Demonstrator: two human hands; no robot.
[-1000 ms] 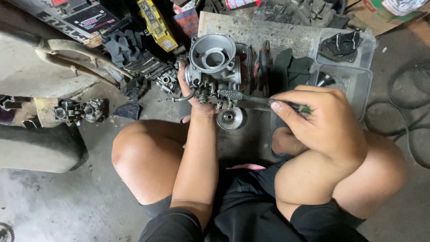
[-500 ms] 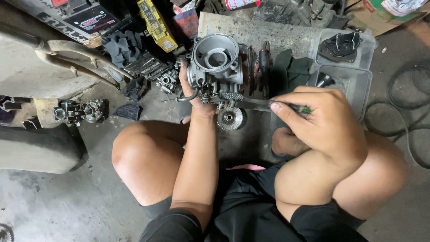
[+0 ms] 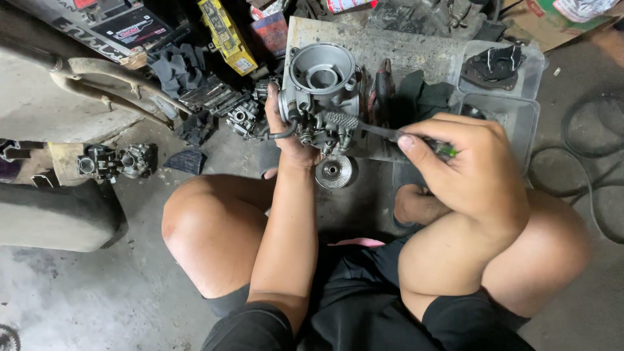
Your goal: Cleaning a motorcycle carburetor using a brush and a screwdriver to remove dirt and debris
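My left hand (image 3: 286, 133) grips a grey metal carburetor (image 3: 322, 88) from below and holds it up over the floor, its round bore facing the camera. My right hand (image 3: 471, 172) is shut on a green-handled screwdriver (image 3: 390, 133) whose dark shaft runs left into the carburetor's lower side. A round metal cap (image 3: 333, 172) lies on the floor just below the carburetor. I squat with both knees in view.
A grey slab (image 3: 403, 45) lies behind the carburetor with dark parts on it. Clear plastic trays (image 3: 513, 97) sit at the right, another carburetor (image 3: 117, 162) at the left, a yellow box (image 3: 224, 36) and black foam pieces at the back, cables (image 3: 585, 169) at far right.
The carburetor and my left hand have shifted slightly up and left. My right hand keeps the screwdriver against it in nearly the same place.
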